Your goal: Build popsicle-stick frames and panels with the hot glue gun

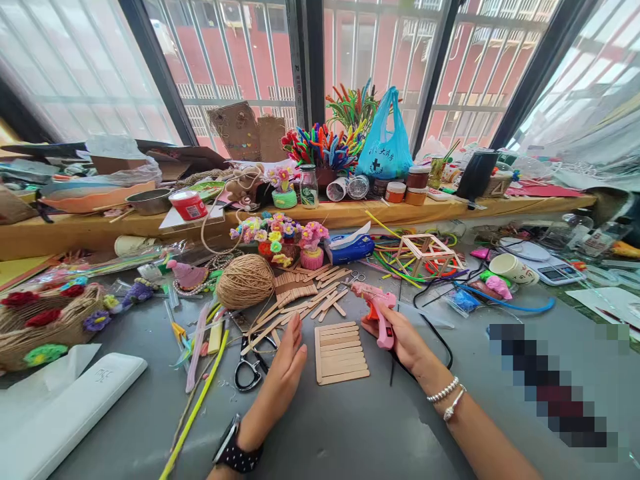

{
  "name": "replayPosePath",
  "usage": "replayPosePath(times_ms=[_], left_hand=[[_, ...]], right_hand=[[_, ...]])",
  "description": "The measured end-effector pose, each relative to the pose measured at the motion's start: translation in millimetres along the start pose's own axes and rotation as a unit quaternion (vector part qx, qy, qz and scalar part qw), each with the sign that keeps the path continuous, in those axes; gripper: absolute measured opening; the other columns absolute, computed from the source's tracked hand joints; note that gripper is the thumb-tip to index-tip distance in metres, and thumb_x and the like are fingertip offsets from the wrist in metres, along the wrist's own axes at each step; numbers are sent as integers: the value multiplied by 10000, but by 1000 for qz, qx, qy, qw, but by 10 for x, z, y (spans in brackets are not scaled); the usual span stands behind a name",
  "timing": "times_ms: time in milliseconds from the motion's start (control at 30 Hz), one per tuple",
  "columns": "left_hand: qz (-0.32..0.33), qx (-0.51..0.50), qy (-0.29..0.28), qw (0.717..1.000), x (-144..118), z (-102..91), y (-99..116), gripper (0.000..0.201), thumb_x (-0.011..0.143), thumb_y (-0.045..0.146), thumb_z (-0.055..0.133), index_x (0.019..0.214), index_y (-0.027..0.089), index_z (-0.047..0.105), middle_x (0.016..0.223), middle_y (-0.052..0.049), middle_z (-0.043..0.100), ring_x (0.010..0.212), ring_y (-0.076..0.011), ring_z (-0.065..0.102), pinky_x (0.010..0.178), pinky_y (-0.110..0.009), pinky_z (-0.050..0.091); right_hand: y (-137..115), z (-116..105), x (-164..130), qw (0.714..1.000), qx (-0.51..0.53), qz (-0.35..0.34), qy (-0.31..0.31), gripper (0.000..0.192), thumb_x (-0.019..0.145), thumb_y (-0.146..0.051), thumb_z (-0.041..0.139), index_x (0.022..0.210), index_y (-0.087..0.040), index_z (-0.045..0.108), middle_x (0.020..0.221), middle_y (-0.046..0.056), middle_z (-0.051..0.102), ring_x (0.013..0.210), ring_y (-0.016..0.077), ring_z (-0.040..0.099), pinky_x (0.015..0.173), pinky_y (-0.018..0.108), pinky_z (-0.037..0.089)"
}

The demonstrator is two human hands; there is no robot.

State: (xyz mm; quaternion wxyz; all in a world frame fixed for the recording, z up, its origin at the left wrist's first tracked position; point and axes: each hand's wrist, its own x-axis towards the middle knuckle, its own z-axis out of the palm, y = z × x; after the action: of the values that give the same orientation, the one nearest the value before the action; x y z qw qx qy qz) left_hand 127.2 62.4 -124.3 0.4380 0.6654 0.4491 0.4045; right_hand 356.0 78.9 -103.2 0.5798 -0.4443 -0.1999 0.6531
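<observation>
My right hand [406, 341] grips a pink hot glue gun [376, 308], its nozzle pointing left over the grey table. A panel of wooden craft sticks glued side by side [341, 352] lies flat between my hands. My left hand [285, 368] rests open on the table just left of the panel, fingers together and pointing up, touching nothing else. Loose craft sticks [305, 300] are scattered behind the panel. Black-handled scissors [251, 365] lie beside my left hand.
A ball of jute twine [245, 281] sits behind the loose sticks. A craft-stick frame [428, 251], a paper cup [511, 268], pipe-cleaner flowers [280, 235] and a twine basket [45, 327] crowd the table. A wooden sill [350, 212] holds jars and a blue bag [384, 147].
</observation>
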Motion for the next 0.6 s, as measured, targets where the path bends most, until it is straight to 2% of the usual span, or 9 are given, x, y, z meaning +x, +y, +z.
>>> replayPosePath(times_ms=[100,200,367,600], left_hand=[[-31,-127,-4,991,87,63,-50,639,826,384,370,1360,204,68,1424,-98,148,1270,-243,218,1037,-415,182],[-51,-175,-4,983,157,122,-170,695,793,382,403,1362,213,42,1423,-101,148,1272,-249,211,1037,-421,159],[-63,-174,-18,983,198,160,-320,730,763,416,419,1362,231,46,1421,-86,165,1267,-246,222,1038,-410,160],[-59,-146,-29,987,199,156,-335,690,782,395,368,1363,213,44,1413,-91,191,1256,-231,256,1027,-412,202]], right_hand=[[18,14,18,1000,9,4,-1,216,638,-333,680,709,-135,629,625,44,674,633,150,643,696,256,530],[32,36,20,1000,10,11,-5,200,653,-325,668,685,-132,627,616,50,674,627,151,644,684,252,533],[36,58,4,1000,5,18,-4,200,659,-328,662,670,-133,619,622,46,675,641,154,650,698,260,532],[45,61,2,1000,5,16,-5,209,657,-333,667,666,-129,620,619,43,672,625,143,646,680,249,535]])
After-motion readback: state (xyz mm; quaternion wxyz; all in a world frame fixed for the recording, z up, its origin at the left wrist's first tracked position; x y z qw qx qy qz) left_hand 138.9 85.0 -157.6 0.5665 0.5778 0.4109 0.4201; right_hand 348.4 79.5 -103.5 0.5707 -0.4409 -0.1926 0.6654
